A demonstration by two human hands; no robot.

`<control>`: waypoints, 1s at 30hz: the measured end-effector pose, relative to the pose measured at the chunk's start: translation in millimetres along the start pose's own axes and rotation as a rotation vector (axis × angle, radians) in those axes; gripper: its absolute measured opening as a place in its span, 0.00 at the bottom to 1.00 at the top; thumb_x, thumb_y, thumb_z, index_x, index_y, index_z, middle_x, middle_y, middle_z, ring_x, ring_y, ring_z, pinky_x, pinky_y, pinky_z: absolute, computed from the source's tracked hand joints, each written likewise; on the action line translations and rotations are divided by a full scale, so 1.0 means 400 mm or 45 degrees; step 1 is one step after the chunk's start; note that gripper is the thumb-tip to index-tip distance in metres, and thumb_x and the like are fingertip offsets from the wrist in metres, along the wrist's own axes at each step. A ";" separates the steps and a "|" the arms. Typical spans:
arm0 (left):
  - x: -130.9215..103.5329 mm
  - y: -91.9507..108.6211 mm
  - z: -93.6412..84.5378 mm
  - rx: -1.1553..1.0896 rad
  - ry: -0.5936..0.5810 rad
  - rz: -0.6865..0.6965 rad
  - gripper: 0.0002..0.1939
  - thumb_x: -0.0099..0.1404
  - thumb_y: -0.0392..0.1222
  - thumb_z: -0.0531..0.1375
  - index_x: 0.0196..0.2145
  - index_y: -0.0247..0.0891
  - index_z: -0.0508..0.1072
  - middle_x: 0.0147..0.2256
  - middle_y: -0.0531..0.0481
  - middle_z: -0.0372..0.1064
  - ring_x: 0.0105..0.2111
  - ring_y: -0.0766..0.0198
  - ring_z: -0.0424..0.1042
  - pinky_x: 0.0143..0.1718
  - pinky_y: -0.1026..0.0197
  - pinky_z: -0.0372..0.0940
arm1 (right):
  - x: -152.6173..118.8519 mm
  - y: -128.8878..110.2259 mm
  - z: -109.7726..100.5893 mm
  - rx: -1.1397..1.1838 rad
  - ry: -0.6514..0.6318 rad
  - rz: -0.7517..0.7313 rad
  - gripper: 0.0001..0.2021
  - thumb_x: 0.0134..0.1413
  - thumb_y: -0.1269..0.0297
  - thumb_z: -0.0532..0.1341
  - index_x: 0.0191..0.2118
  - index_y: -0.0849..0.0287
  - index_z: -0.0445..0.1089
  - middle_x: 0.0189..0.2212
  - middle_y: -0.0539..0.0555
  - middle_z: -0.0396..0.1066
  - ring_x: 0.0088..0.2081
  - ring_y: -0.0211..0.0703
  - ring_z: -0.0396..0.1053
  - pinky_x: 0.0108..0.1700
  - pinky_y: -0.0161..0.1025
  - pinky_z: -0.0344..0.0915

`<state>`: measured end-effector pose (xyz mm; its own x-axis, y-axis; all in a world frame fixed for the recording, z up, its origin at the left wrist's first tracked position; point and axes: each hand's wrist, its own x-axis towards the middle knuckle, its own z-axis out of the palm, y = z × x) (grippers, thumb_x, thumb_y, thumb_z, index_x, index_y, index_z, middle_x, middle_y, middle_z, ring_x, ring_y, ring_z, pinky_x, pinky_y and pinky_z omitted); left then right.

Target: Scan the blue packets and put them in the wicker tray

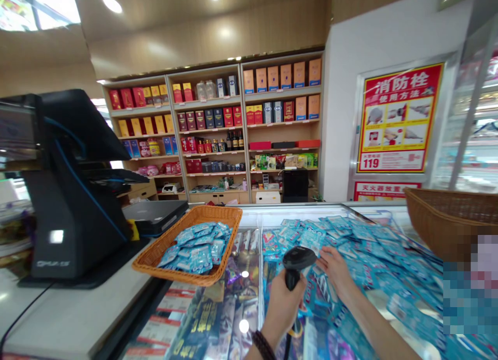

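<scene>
And here we are at the glass-topped counter (233,298), where the left hand (282,298) has its fingers wrapped firmly round the grip of a black handheld scanner (299,258), the head of it up top and a cord dropping below! There's a dark beaded bracelet (262,344) on that wrist (a smart touch, I'd say). Over to the right hand (334,266), just beside the scanner: palm down, fingers partly bent, the tips right up by the blue packets (373,246). Has it got hold of one? From where I stand, I cannot tell. Those packets lie heaped across the right side of the glass, overlapping, spreading behind that hand and down beside the forearm. More of the same sit piled inside the orange wicker basket (210,215), away to the left of the scanner, and well apart from both hands. Left of that, the big black till (72,194) stands on the pale worktop (116,298); far right, a brown basket (436,230). Across the back, shelves (241,106) of boxes and bottles, with a red sign (400,116) on the wall beside them!
</scene>
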<state>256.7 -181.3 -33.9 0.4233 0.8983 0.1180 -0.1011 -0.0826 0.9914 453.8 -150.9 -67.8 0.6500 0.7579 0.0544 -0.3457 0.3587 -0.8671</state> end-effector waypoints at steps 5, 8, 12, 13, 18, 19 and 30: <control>0.001 -0.002 -0.002 -0.020 -0.021 -0.008 0.22 0.59 0.60 0.69 0.30 0.42 0.65 0.17 0.60 0.58 0.16 0.67 0.61 0.21 0.62 0.64 | -0.005 -0.002 0.006 -0.035 0.005 0.016 0.19 0.30 0.61 0.75 0.30 0.50 0.68 0.20 0.45 0.75 0.30 0.50 0.82 0.35 0.40 0.79; 0.001 -0.002 -0.002 -0.037 -0.032 -0.014 0.21 0.59 0.60 0.69 0.30 0.42 0.67 0.17 0.60 0.58 0.16 0.67 0.61 0.21 0.62 0.64 | -0.008 -0.006 0.008 -0.076 0.025 0.017 0.17 0.32 0.60 0.74 0.30 0.50 0.68 0.21 0.46 0.75 0.31 0.50 0.81 0.36 0.41 0.79; 0.001 -0.004 0.000 -0.035 -0.032 -0.017 0.20 0.58 0.59 0.68 0.30 0.42 0.67 0.18 0.60 0.58 0.16 0.67 0.61 0.20 0.62 0.63 | -0.012 -0.010 0.011 -0.092 0.046 0.017 0.17 0.35 0.59 0.74 0.31 0.50 0.68 0.22 0.47 0.74 0.35 0.53 0.82 0.40 0.44 0.79; 0.001 -0.005 0.000 -0.036 -0.034 -0.018 0.20 0.58 0.59 0.68 0.30 0.42 0.67 0.18 0.60 0.58 0.16 0.66 0.61 0.20 0.62 0.63 | -0.013 -0.011 0.012 -0.095 0.050 0.021 0.17 0.35 0.59 0.75 0.32 0.50 0.68 0.22 0.47 0.74 0.37 0.54 0.82 0.41 0.44 0.80; 0.004 -0.012 -0.004 -0.025 0.003 -0.006 0.20 0.58 0.59 0.68 0.31 0.41 0.68 0.17 0.60 0.59 0.16 0.67 0.60 0.21 0.61 0.64 | -0.020 -0.017 0.015 -0.078 0.034 0.037 0.17 0.35 0.60 0.74 0.31 0.49 0.67 0.22 0.46 0.75 0.37 0.54 0.83 0.45 0.46 0.81; 0.006 -0.012 -0.006 -0.020 0.023 -0.002 0.21 0.57 0.59 0.68 0.32 0.41 0.68 0.17 0.60 0.58 0.15 0.67 0.60 0.21 0.61 0.64 | -0.022 -0.017 0.015 -0.069 0.029 0.043 0.17 0.35 0.61 0.74 0.31 0.49 0.67 0.23 0.46 0.76 0.36 0.54 0.83 0.46 0.47 0.81; 0.033 0.046 -0.216 -0.035 0.410 0.158 0.24 0.55 0.63 0.70 0.32 0.40 0.70 0.18 0.59 0.58 0.15 0.68 0.57 0.18 0.63 0.58 | 0.066 0.027 0.136 -0.134 -0.142 0.162 0.17 0.27 0.63 0.74 0.30 0.45 0.73 0.27 0.56 0.82 0.34 0.63 0.84 0.45 0.49 0.82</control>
<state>182.5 -133.8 -18.8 0.1008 0.9725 0.2099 -0.1599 -0.1924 0.9682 430.4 -97.2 -48.8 0.5242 0.8515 -0.0097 -0.3439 0.2013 -0.9172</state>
